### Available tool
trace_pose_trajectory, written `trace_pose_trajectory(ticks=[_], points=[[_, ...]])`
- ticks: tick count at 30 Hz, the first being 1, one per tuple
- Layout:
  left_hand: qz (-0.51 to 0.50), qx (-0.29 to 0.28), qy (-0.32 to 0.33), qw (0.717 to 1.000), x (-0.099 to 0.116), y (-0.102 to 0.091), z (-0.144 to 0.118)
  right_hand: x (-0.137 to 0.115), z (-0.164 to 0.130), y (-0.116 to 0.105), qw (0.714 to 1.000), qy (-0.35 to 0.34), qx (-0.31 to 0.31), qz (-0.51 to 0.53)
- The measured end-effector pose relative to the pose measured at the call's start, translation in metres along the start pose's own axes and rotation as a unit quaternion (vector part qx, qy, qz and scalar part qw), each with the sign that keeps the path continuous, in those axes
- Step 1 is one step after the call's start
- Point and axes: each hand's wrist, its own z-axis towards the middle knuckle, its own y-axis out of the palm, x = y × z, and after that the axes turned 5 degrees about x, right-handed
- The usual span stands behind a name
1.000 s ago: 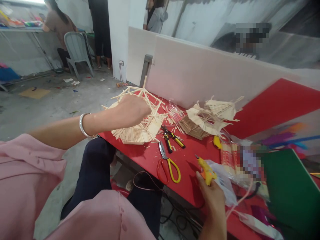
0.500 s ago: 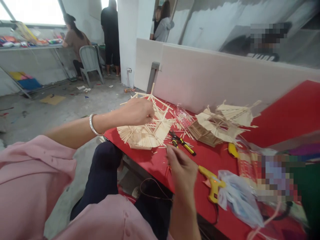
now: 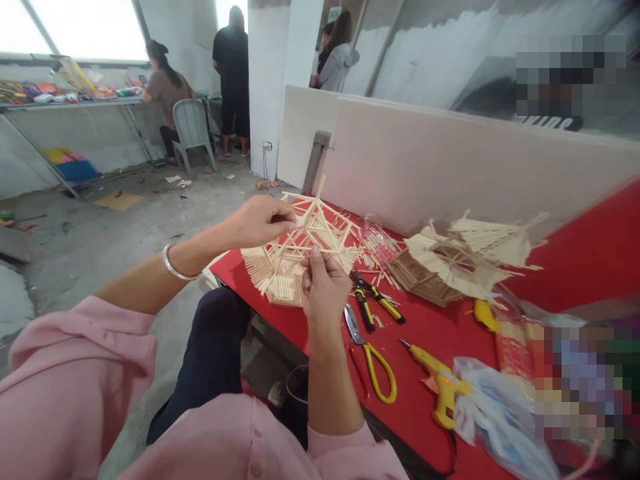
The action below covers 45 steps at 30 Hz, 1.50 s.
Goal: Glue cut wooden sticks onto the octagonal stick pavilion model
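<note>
On the red table stands a pagoda-like model (image 3: 286, 285) of pale wooden sticks, with a fanned lower roof and an open stick frame (image 3: 327, 235) above. My left hand (image 3: 263, 221) reaches across from the left, its thumb and fingers closed at the frame's upper left side. At the front of the frame, my right hand (image 3: 326, 283) pinches what looks like a small wooden stick, mostly hidden by the fingers. Just right of this hand lie scissors (image 3: 381, 377) with yellow and red handles and black-yellow pliers (image 3: 364, 308).
A second stick model (image 3: 430, 273) stands at the back right. Loose sticks spill by a plastic packet (image 3: 377, 239). A yellow glue gun (image 3: 437, 377) and a plastic bag (image 3: 493, 407) lie to the right. A pale board (image 3: 450, 160) borders the table behind. Several people are farther back.
My right hand has moved left and up to the front of the model, uncovering the scissors. My left hand has shifted slightly left across the frame. The view has shifted a little.
</note>
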Motion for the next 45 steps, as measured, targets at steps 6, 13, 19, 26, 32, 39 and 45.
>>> trace_pose_trajectory(ticks=[6,13,19,26,32,39,45], points=[[-0.085,-0.031,-0.089,0.992,-0.012,0.006,-0.038,0.003,0.0,0.005,1.0,-0.001,-0.015,0.013],[-0.103,-0.002,-0.09,0.991,-0.016,0.022,-0.048,0.004,0.0,0.006,1.0,-0.022,-0.004,0.012],[-0.104,0.005,-0.071,0.992,-0.015,0.024,-0.049,0.004,0.001,0.006,1.0,-0.013,-0.011,0.019],[-0.095,0.007,-0.067,0.993,-0.012,0.023,-0.049,0.006,0.001,0.006,0.999,-0.019,-0.018,0.024],[-0.1,0.022,-0.051,0.993,-0.011,0.022,-0.048,0.007,0.002,0.008,0.999,-0.019,-0.024,0.038],[-0.102,0.024,-0.042,0.994,-0.012,0.021,-0.049,0.011,0.003,0.008,0.998,-0.004,-0.013,0.053],[-0.1,0.023,-0.047,0.994,-0.011,0.02,-0.049,0.011,0.004,0.008,0.998,0.006,-0.018,0.056]])
